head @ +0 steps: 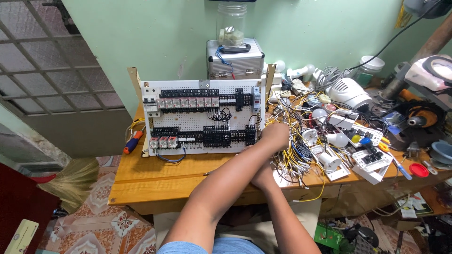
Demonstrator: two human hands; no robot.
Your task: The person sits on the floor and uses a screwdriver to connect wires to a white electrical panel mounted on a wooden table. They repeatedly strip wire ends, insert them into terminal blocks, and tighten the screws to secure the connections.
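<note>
Head view, left hand: the left hand (275, 135) reaches forward over the bench (155, 181) and lies in the tangle of yellow and white wires (294, 160) just right of the panel; its fingers are buried among the strands, so I cannot tell whether they are spread or pinching.
Head view, right hand: the right hand (263, 178) sits under the left forearm, near the bench's front edge; the arm hides its fingers, and their state cannot be told.
Wires: heaped on the bench between the panel and the white switch plates (372, 164).
Panel: a white perforated wiring board (202, 117) with rows of black terminal blocks and relays stands upright, leaning back toward the green wall.
Left of panel: an orange-and-blue screwdriver (133, 141) lies near the bench's left edge.
Behind panel: a silver metal case (235, 59) carries a clear jar (231, 23).
Right side: white bulbs (339, 139) and a red lid (418, 170) lie among the clutter.
</note>
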